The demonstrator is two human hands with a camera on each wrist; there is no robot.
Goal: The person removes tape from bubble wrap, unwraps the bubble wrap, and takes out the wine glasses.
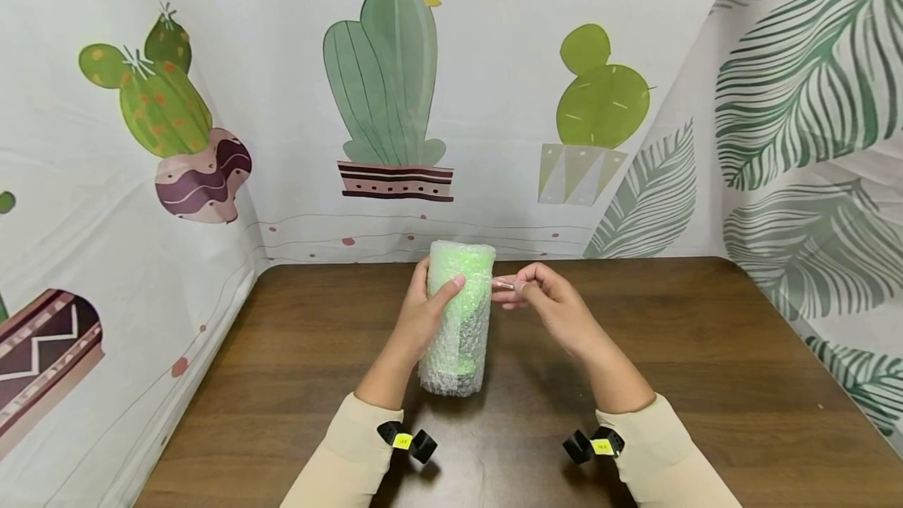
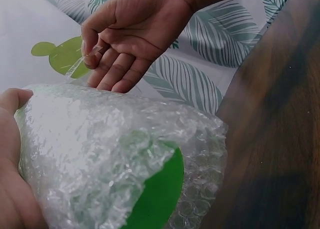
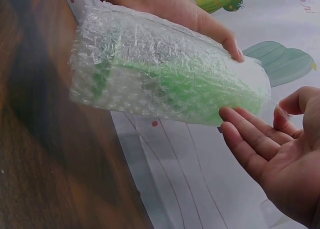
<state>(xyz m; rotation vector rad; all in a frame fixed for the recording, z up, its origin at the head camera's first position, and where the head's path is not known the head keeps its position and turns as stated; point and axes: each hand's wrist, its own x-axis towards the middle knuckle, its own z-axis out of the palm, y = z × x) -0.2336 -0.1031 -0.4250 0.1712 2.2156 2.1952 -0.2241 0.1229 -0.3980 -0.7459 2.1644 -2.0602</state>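
Observation:
A green cylinder wrapped in bubble wrap [image 1: 467, 328] stands slightly tilted over the table, near its far middle. My left hand [image 1: 421, 316] grips it from the left, thumb across the front and fingers behind it, mostly hidden. On the other side, my right hand [image 1: 557, 308] pinches the end of a narrow strip of clear tape [image 2: 76, 67] between thumb and index finger. The tape runs taut from the wrap's upper right side, and the other fingers lie close to the wrap. Through the open end of the bubble wrap, the left wrist view shows the cylinder's flat green end [image 2: 162, 189].
The brown wooden table [image 1: 303, 382] lies under both arms. White cloth with cactus prints [image 1: 494, 100] hangs behind its far edge and along the left. Leaf-printed cloth [image 1: 811, 202] covers the right side. Each sleeve cuff carries a black wrist camera [image 1: 423, 446].

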